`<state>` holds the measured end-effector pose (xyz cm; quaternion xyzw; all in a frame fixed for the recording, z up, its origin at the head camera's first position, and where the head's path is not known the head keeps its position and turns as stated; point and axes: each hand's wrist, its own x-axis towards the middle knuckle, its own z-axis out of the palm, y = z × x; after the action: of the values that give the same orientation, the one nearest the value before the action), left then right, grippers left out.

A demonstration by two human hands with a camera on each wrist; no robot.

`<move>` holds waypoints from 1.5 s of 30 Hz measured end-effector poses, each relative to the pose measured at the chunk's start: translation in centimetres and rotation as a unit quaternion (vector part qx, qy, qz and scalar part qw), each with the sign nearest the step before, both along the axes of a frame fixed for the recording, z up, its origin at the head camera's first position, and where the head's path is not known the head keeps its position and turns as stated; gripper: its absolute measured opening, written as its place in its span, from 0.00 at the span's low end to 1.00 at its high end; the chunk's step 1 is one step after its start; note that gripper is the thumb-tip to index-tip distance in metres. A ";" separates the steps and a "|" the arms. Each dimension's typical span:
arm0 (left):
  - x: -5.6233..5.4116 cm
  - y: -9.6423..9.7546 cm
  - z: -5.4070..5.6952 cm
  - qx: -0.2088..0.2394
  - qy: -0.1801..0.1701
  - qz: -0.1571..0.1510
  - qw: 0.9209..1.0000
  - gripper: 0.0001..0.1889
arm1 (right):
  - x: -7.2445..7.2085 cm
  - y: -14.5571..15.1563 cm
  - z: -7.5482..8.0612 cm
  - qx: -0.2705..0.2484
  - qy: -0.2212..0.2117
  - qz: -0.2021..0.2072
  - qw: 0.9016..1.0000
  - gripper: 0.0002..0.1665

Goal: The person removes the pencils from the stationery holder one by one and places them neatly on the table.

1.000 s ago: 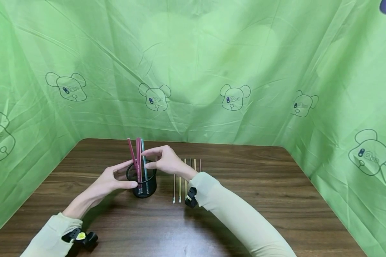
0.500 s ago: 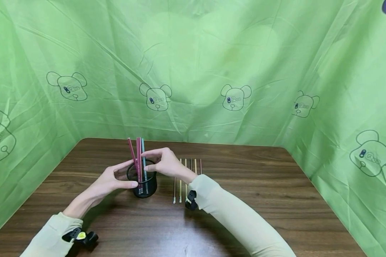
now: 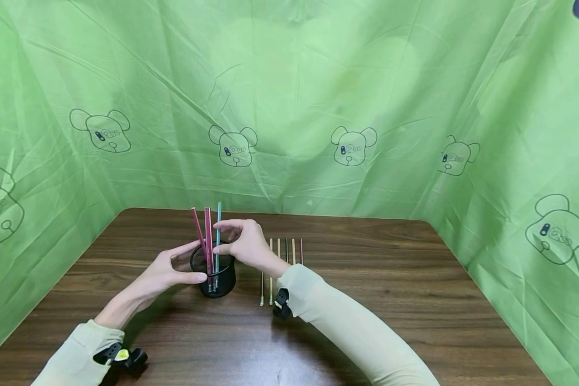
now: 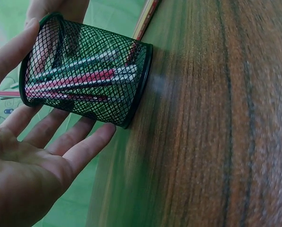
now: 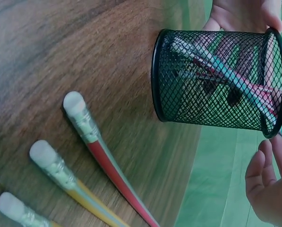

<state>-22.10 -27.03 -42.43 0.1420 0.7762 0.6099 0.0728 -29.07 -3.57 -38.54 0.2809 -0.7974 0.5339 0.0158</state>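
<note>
A black mesh pencil cup (image 3: pixel 225 285) stands upright on the wooden table, left of centre. My left hand (image 3: pixel 166 268) holds it from the left; in the left wrist view the thumb lies at the rim of the cup (image 4: pixel 143 85) and the fingers along its opposite side. Over the opening, my right hand (image 3: pixel 249 244) pinches a blue pencil (image 3: pixel 219 212) between thumb and index finger. The lower part of that pencil is inside the cup, seen through the mesh in the right wrist view. Several dark pink pencils (image 3: pixel 208 228) lean in the cup too, eraser ends down.
Right of the cup, several pencils (image 3: pixel 262 292) lie side by side on the table, partly covered by the right forearm. Close in the right wrist view are a red pencil (image 5: pixel 113 172) and a yellow one (image 5: pixel 91 203) with white erasers. A green curtain (image 3: pixel 289 107) surrounds the table (image 3: pixel 391 300).
The blue pencil has risen slightly and its top has shifted right, standing more upright. My right hand has moved slightly with it. The left hand and cup keep their place.
</note>
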 end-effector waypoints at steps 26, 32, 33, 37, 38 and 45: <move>0.0 0.1 0.2 0.008 -0.004 0.001 1.000 0.46 | -0.6 -0.4 0.7 -0.078 -0.015 -0.084 0.993 0.34; -0.1 0.1 0.0 0.010 -0.002 -0.001 1.000 0.46 | -0.8 -0.2 1.0 -0.099 -0.026 -0.083 0.991 0.35; -0.1 0.0 0.0 0.011 -0.002 -0.002 1.000 0.46 | -0.8 -0.2 1.1 -0.102 -0.026 -0.082 0.991 0.35; -0.1 0.0 -0.2 0.013 -0.004 -0.004 1.000 0.46 | -1.0 0.1 1.5 -0.115 -0.028 -0.071 0.990 0.36; -0.1 -0.1 -0.2 0.013 -0.004 -0.004 1.000 0.46 | -1.0 0.1 1.6 -0.119 -0.027 -0.066 0.990 0.36; -0.1 -0.1 -0.2 0.008 -0.003 -0.001 1.000 0.46 | -1.1 0.9 3.1 -0.136 -0.016 -0.038 0.990 0.36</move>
<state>-22.21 -27.12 -42.62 0.1411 0.7711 0.6164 0.0744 -30.18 -2.64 -35.40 0.2368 -0.7276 0.6409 0.0614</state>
